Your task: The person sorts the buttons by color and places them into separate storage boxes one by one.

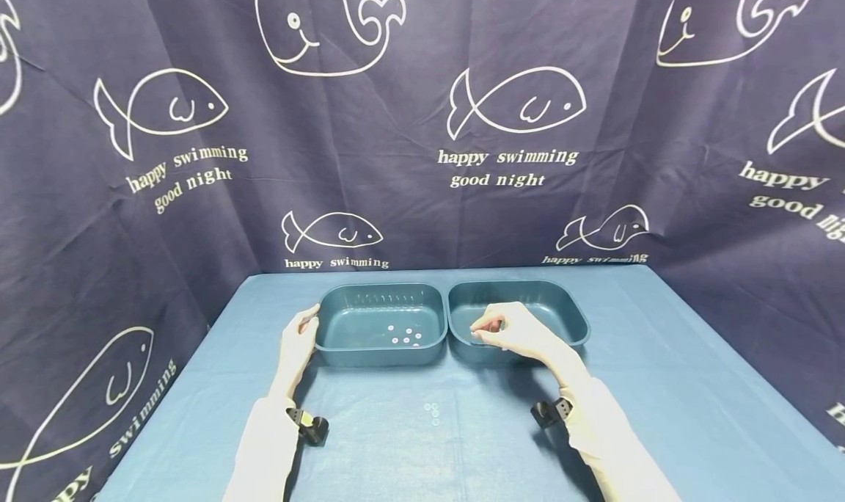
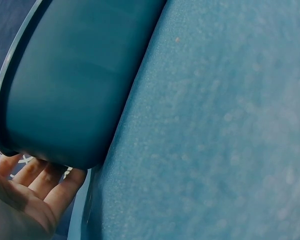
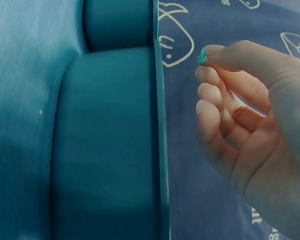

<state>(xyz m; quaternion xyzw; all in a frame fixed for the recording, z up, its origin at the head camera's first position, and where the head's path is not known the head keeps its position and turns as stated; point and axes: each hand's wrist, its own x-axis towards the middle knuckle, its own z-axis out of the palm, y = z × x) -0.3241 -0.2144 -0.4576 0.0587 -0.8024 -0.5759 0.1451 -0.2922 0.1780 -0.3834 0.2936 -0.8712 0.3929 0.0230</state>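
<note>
My left hand (image 1: 297, 344) grips the left end of a teal plastic bin (image 1: 379, 357). In the left wrist view its bent fingers (image 2: 45, 180) lie against the bin's end wall, below the rim; the thumb is mostly out of frame. Several small pale pinkish discs (image 1: 406, 340) lie on that bin's floor, toward its right side. Over a second teal bin (image 1: 574, 311) my right hand (image 1: 521, 329) pinches a tiny bright teal piece (image 3: 203, 56) between thumb and index finger. The other fingers are curled loosely. What lies beneath this hand is hidden.
The two bins stand side by side, nearly touching, at the back of a blue cloth-covered table (image 1: 370, 443). Several small pale green rings (image 1: 435, 414) lie on the cloth in front of them. A dark blue curtain (image 1: 422, 216) with fish drawings hangs behind and at both sides.
</note>
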